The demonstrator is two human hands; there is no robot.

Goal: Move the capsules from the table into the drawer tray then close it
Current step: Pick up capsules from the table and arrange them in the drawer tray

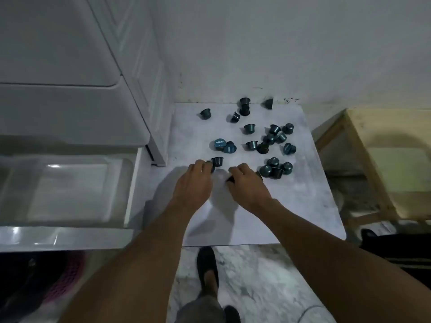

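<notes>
Several dark teal capsules (250,128) lie scattered over the white table (291,206), most toward its far half. My left hand (194,184) rests at the table's near middle, its fingers closed around a capsule (211,166), with another capsule (218,161) just beyond the fingertips. My right hand (247,185) is beside it, fingers curled over a dark capsule (230,179). The open drawer tray (70,183), clear plastic with nothing visible in it, is pulled out at the left, below the white cabinet.
A white cabinet (70,66) rises at the left against the table's edge. A wooden stool or frame (373,159) stands to the right of the table. My foot in a dark shoe (207,264) is on the marble floor below.
</notes>
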